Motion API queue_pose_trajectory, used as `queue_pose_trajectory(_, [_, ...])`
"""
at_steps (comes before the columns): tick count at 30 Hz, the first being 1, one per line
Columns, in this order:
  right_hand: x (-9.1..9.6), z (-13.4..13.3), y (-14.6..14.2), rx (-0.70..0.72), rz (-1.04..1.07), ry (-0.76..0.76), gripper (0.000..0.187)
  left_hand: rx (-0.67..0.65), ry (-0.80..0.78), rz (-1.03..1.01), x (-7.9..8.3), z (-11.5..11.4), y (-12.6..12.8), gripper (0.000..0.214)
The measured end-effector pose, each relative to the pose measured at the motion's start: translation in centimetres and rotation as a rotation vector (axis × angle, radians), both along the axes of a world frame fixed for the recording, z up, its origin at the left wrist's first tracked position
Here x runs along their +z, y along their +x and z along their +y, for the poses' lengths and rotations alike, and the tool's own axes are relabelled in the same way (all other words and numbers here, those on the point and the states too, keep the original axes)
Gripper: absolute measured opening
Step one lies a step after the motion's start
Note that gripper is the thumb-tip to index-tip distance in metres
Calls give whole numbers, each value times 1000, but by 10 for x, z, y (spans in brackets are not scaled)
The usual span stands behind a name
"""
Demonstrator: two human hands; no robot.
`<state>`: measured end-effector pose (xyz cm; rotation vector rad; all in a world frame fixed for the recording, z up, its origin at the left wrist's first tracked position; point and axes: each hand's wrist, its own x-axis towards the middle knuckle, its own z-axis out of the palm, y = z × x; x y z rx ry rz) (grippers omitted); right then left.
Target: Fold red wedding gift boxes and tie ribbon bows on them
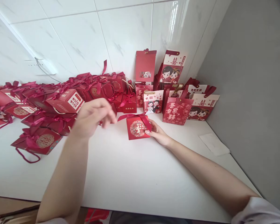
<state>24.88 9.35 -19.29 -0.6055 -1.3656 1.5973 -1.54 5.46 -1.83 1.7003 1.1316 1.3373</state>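
My right hand point(160, 134) grips a small red gift box point(136, 132) by its right side, with the thumb on the front. A round gold design decorates that front, and a dark pink ribbon point(133, 116) lies along the top. The box is just above or on the white table; I cannot tell which. To its left, my left hand point(93, 116) is in the air, fingers loosely bent and slightly blurred, with nothing visible in them. Behind that hand is a red box with a white double-happiness label point(71, 101).
Several ribboned red boxes point(93, 88) are heaped along the tiled wall on the left. At the back right stand red and white gift bags point(177, 110), some stacked. White paper point(214, 144) lies by the grey partition point(252, 93). One box with a cord handle point(40, 141) sits at the left.
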Motion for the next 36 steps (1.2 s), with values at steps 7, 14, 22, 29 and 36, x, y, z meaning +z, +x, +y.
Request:
queue_pose_trajectory(7, [0,-2,-1,-191,-44,80,100,214,80,-26,-127,28,37,45])
queue_pose_trajectory(14, [5,-17,-6,-434,-53,278,80,150,-123,-137,-158,-1,76,66])
queue_pose_trajectory(22, [8,-26,-5,-407,-401,615,73,-163,-269,-269,-150,15,54,77])
queue_pose_trajectory(29, [7,-19,1,-107,-263,378,69,-91,-422,-332,-152,16,56,78])
queue_pose_trajectory(36, [7,-15,1,-60,-177,305,67,-43,-437,-338,-150,18,56,77])
